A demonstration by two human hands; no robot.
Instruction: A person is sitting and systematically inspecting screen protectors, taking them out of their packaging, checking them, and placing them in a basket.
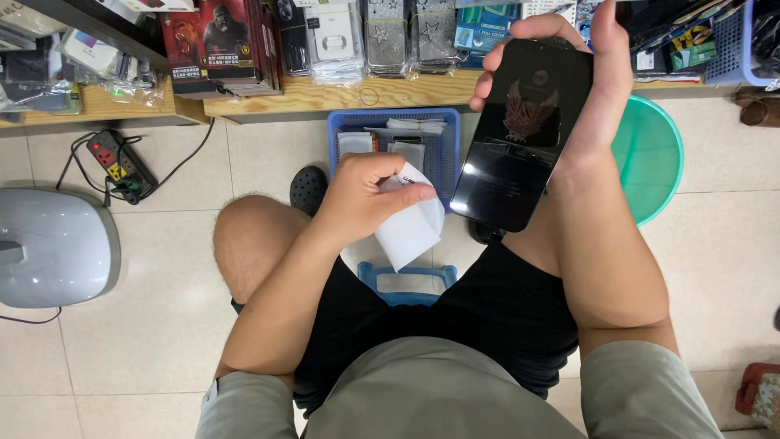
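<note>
My right hand (597,77) holds a black phone (520,138) upright in front of me, fingers wrapped round its top and right edge; its dark screen shows a faint reflection. My left hand (366,195) pinches a small white paper packet (414,228) between thumb and fingers, just left of the phone's lower end. Both hands hover over my lap and bare knees.
A blue plastic basket (337,130) with small packets sits on the tiled floor under a wooden shelf (325,93) stacked with boxed accessories. A green round stool (654,154) is at right, a grey rounded appliance (53,248) and a power strip (118,162) at left.
</note>
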